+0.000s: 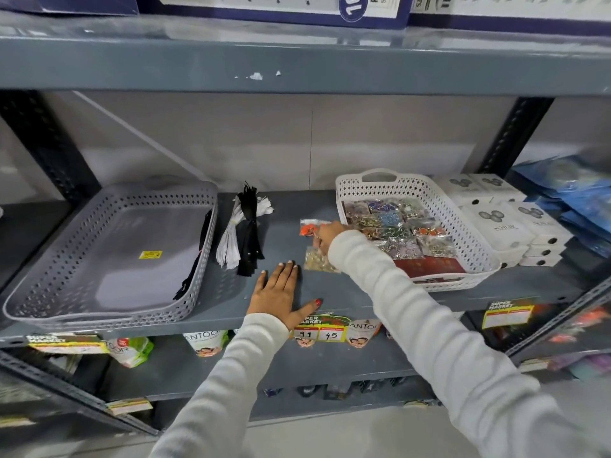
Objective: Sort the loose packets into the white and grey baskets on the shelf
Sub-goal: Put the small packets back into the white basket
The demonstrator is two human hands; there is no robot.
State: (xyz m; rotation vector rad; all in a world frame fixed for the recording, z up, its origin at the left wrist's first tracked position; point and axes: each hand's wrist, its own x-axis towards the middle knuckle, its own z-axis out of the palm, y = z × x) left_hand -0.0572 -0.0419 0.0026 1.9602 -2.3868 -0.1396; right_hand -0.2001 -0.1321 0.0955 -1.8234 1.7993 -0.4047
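Observation:
A grey basket lies at the shelf's left with one black bundle along its right wall. A white basket on the right holds several clear packets of coloured trinkets. Between them lie black and white bundles, a clear packet with orange pieces and a clear packet with gold pieces. My right hand reaches between those two packets, fingers curled down on them; whether it grips one I cannot tell. My left hand rests flat and open on the shelf near the front edge.
White boxes are stacked right of the white basket, with blue packages beyond. A shelf board hangs close overhead. Yellow price tags hang from the front edge above pouches on the lower shelf.

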